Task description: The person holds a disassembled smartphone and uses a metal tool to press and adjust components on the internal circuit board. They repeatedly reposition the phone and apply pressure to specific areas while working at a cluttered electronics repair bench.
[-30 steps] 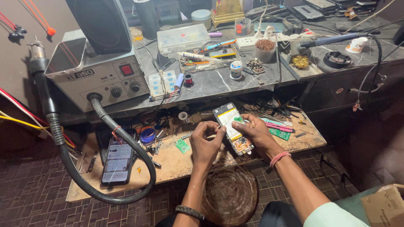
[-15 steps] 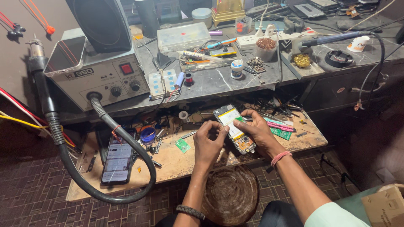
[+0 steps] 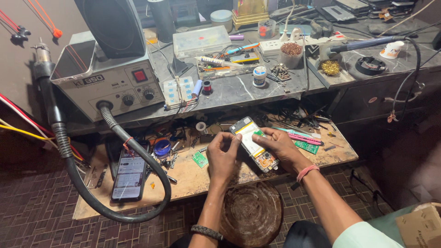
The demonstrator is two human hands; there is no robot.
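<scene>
An opened phone (image 3: pixel 254 143) with its back cover off, showing a yellow battery and circuit parts, lies tilted on the low wooden shelf (image 3: pixel 193 179). My right hand (image 3: pixel 278 147) grips the phone along its right edge. My left hand (image 3: pixel 223 155) is at the phone's left edge, fingers curled and pinched against its upper side. A small green circuit board (image 3: pixel 200 159) lies just left of my left hand.
A second phone (image 3: pixel 129 174) with a lit screen lies on the shelf at left, ringed by a thick black hose (image 3: pixel 110 202) from the grey hot-air station (image 3: pixel 115 82). Green boards (image 3: pixel 306 146), tweezers and small parts litter the shelf. A round wooden stool (image 3: pixel 251 216) stands below.
My left hand has closed in against the phone's left edge. The phone and my right hand have stayed in nearly the same place.
</scene>
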